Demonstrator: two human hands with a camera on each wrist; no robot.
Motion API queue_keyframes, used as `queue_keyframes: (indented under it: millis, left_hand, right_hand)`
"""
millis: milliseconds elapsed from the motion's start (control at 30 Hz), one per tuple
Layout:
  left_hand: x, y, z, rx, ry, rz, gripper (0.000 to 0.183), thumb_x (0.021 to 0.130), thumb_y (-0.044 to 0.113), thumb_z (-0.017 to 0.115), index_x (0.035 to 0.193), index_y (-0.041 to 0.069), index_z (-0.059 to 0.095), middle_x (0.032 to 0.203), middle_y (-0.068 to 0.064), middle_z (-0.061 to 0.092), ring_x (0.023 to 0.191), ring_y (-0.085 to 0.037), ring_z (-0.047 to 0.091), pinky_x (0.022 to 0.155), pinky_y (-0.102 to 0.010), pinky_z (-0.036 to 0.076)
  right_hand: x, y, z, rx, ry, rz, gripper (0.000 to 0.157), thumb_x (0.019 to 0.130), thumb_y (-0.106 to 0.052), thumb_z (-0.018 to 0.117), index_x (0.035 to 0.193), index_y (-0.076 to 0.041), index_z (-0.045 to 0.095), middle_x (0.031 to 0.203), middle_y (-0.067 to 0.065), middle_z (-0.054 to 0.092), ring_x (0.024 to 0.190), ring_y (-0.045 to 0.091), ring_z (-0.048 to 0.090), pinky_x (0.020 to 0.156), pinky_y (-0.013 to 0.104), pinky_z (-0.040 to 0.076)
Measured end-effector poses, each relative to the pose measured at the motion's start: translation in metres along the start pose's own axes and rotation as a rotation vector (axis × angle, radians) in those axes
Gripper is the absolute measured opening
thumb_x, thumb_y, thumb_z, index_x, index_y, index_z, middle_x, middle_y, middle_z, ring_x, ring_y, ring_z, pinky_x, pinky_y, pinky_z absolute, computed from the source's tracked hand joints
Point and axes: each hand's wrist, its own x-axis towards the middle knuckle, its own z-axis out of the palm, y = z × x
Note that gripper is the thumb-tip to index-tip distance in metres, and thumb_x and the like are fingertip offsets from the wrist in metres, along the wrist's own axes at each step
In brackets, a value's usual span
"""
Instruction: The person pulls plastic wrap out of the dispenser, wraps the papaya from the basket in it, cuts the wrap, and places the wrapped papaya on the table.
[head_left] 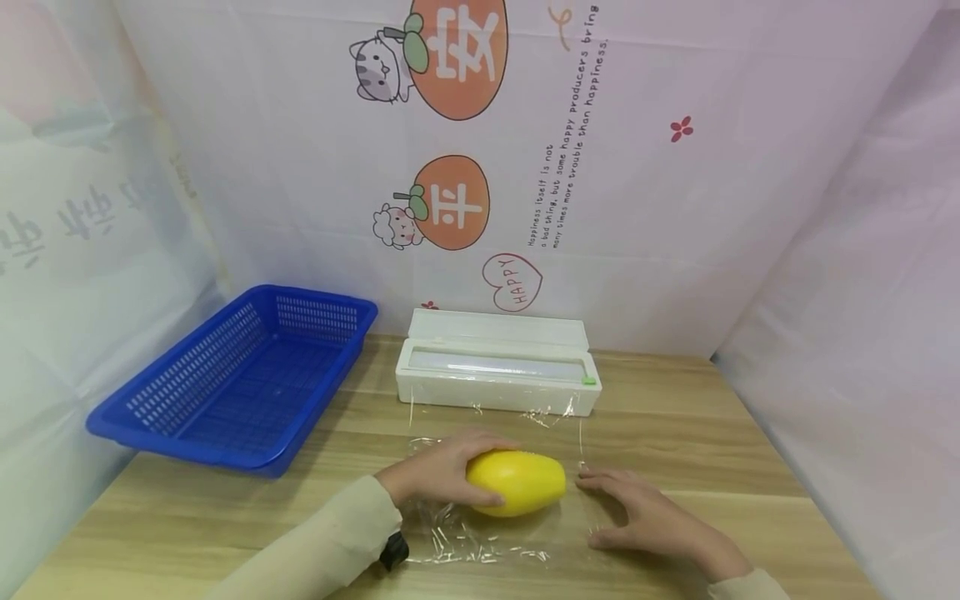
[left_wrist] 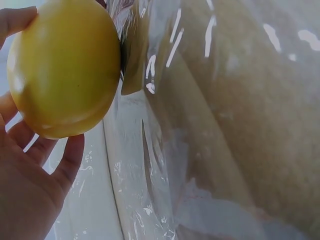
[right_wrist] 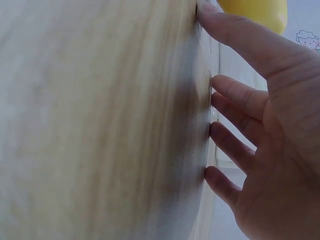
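Wood-grain table under yellow fruit; pale sheets on 3 sides.

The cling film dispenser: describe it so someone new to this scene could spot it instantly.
On the wooden table, look along the far edge, right of the blue basket. The cling film dispenser is the long white box standing open, set apart by the small green tab at its right end.

A smooth, glossy yellow oval fruit-shaped object lies lengthwise on partly crinkled, transparent plastic film spread over the wood-grain tabletop.
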Motion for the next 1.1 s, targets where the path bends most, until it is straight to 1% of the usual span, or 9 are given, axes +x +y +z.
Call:
queue_keyframes:
  millis: [133, 300, 400, 500, 600, 700, 833, 967, 1100]
  left_hand:
    - [0.0007, -0.0030, 0.0004, 0.003, 0.012, 0.014, 0.075, 0.084, 0.057, 0.073, 0.148, 0.025, 0.049, 0.146, 0.008, 0.050, 0.131, -0.016, 0.047, 0.105, -0.047, 0.042]
    - [0.0000, -0.0028, -0.0007, -0.028, 0.014, 0.011, 0.074, 0.084, 0.056, 0.073, 0.147, 0.024, 0.050, 0.143, 0.008, 0.051, 0.125, -0.013, 0.050, 0.102, -0.041, 0.044]
    - [-0.0009, -0.0009, -0.0018, -0.044, 0.009, 0.014, 0.072, 0.084, 0.055, 0.074, 0.146, 0.026, 0.051, 0.141, 0.010, 0.052, 0.123, -0.012, 0.050, 0.101, -0.039, 0.045]
    - [-0.0019, 0.0004, -0.0028, -0.050, 0.011, 0.025, 0.069, 0.083, 0.054, 0.075, 0.144, 0.028, 0.053, 0.141, 0.011, 0.053, 0.124, -0.012, 0.050, 0.101, -0.038, 0.045]
    - [-0.0035, 0.0002, -0.0035, -0.045, 0.015, 0.029, 0.069, 0.083, 0.053, 0.076, 0.143, 0.029, 0.053, 0.143, 0.010, 0.052, 0.126, -0.012, 0.049, 0.102, -0.038, 0.044]
    - [-0.0052, -0.0011, -0.0038, -0.047, 0.013, 0.029, 0.067, 0.082, 0.050, 0.078, 0.142, 0.029, 0.054, 0.142, 0.009, 0.053, 0.124, -0.011, 0.051, 0.100, -0.036, 0.046]
    - [-0.0058, -0.0014, -0.0039, -0.081, 0.012, 0.033, 0.066, 0.082, 0.044, 0.080, 0.140, 0.024, 0.056, 0.137, 0.009, 0.056, 0.116, -0.009, 0.054, 0.097, -0.031, 0.047]
    - [-0.0050, -0.0017, -0.0039, -0.131, 0.052, 0.007, 0.066, 0.081, 0.041, 0.082, 0.138, 0.021, 0.056, 0.134, 0.010, 0.057, 0.114, -0.009, 0.055, 0.097, -0.030, 0.048]
    - [-0.0030, -0.0026, -0.0047, -0.113, 0.112, -0.023, 0.065, 0.080, 0.043, 0.083, 0.136, 0.023, 0.056, 0.130, 0.011, 0.057, 0.112, -0.008, 0.056, 0.096, -0.030, 0.048]
  right_hand:
    - [0.0004, -0.0022, -0.0010, 0.006, -0.003, -0.004, 0.075, 0.080, -0.063, 0.074, 0.137, -0.017, 0.059, 0.144, 0.003, 0.054, 0.129, 0.033, 0.049, 0.102, 0.064, 0.039]
    - [0.0010, -0.0049, -0.0026, 0.015, -0.001, -0.014, 0.074, 0.080, -0.060, 0.075, 0.137, -0.017, 0.059, 0.145, 0.003, 0.053, 0.130, 0.033, 0.049, 0.103, 0.063, 0.039]
    - [0.0006, -0.0053, -0.0033, 0.025, -0.008, 0.001, 0.074, 0.080, -0.060, 0.076, 0.138, -0.018, 0.059, 0.147, 0.001, 0.052, 0.132, 0.031, 0.047, 0.105, 0.061, 0.037]
    - [0.0009, -0.0056, -0.0042, 0.040, -0.010, 0.012, 0.075, 0.079, -0.060, 0.077, 0.138, -0.018, 0.058, 0.146, 0.000, 0.052, 0.134, 0.030, 0.047, 0.107, 0.060, 0.036]
    - [0.0016, -0.0071, -0.0058, 0.052, -0.008, 0.003, 0.074, 0.080, -0.058, 0.077, 0.138, -0.017, 0.059, 0.145, 0.001, 0.053, 0.132, 0.031, 0.048, 0.106, 0.061, 0.037]
    - [0.0017, -0.0086, -0.0071, 0.056, -0.005, -0.009, 0.073, 0.081, -0.056, 0.077, 0.138, -0.015, 0.059, 0.144, 0.003, 0.054, 0.131, 0.033, 0.049, 0.105, 0.062, 0.037]
    - [0.0009, -0.0084, -0.0077, 0.054, 0.001, -0.011, 0.070, 0.081, -0.055, 0.077, 0.137, -0.016, 0.060, 0.142, 0.003, 0.056, 0.129, 0.033, 0.050, 0.104, 0.062, 0.038]
    - [0.0005, -0.0072, -0.0070, 0.049, -0.003, -0.008, 0.070, 0.081, -0.055, 0.077, 0.136, -0.015, 0.060, 0.141, 0.003, 0.056, 0.129, 0.032, 0.050, 0.104, 0.061, 0.038]
    - [0.0002, -0.0077, -0.0076, 0.054, 0.000, -0.008, 0.070, 0.081, -0.054, 0.078, 0.136, -0.015, 0.060, 0.141, 0.003, 0.056, 0.129, 0.032, 0.050, 0.104, 0.061, 0.038]
